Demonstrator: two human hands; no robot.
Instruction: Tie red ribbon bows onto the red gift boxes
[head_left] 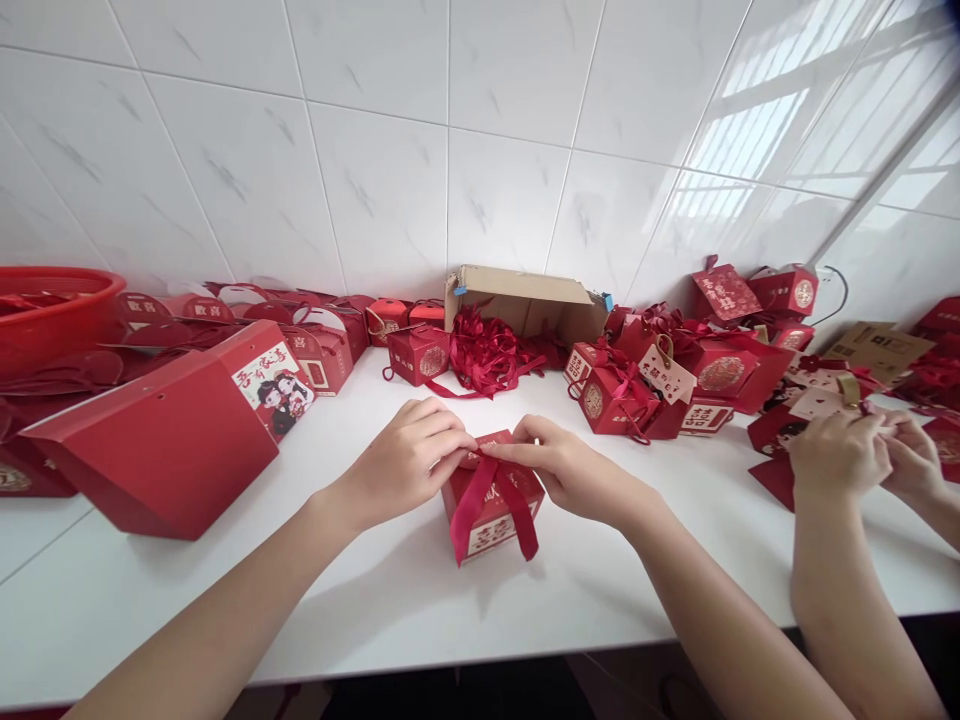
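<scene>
A small red gift box (pixel 493 535) with a printed white panel stands on the white table in front of me. A dark red ribbon (pixel 471 508) crosses its top, and two loose tails hang down the near side. My left hand (pixel 409 458) comes from the left, fingertips pinched together on the ribbon at the top of the box. From the other side, my right hand (pixel 576 465) reaches in with its index finger stretched onto the ribbon's middle. Its other fingers curl at the box's far right edge, where part of the grip is hidden.
A larger red box (pixel 165 430) tilts at left, by folded red cartons and a red basin (pixel 56 310). A cardboard box (pixel 525 285) with a ribbon heap (pixel 487 355) stands at the wall. Ribboned boxes (pixel 622 395) fill the right. Another person's hands (pixel 844 455) work at far right.
</scene>
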